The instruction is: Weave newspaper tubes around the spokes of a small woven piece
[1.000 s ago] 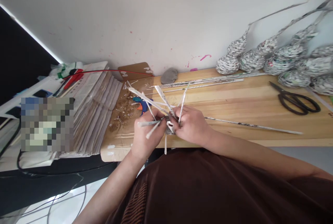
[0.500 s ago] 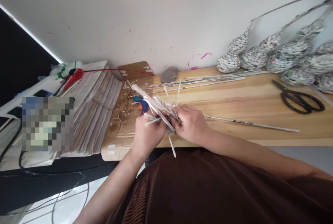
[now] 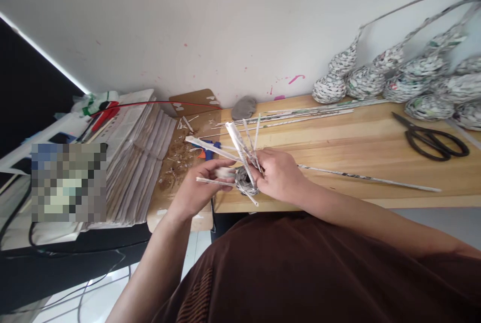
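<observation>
A small round piece woven from rolled newspaper [image 3: 246,183] is in my right hand [image 3: 280,175], whose fingers are wrapped round its right side. Pale paper strips [image 3: 236,142] stick out of the weave upward, leftward and downward. On the left side, my left hand [image 3: 203,185] is curled with a blurred paper strip [image 3: 224,173] between fingers and thumb. Another thin strip [image 3: 210,181] crosses that hand's fingers. From beyond my right hand, a long printed paper tube [image 3: 372,179] runs rightward over the table. The underside of the weave is hidden.
Black scissors [image 3: 432,137] lie on the wooden table [image 3: 338,142] at right, near several woven newspaper forms [image 3: 366,82]. Loose paper tubes [image 3: 308,117] and a grey stone-like lump [image 3: 244,108] lie at the back. A blue glue gun [image 3: 212,148] and stacked newspapers [image 3: 135,163] are leftward.
My left hand has moved left and loosened from the weave, uncovering its round side. The strips have swung more upright, and the downward one has shifted up. My right hand keeps its grip.
</observation>
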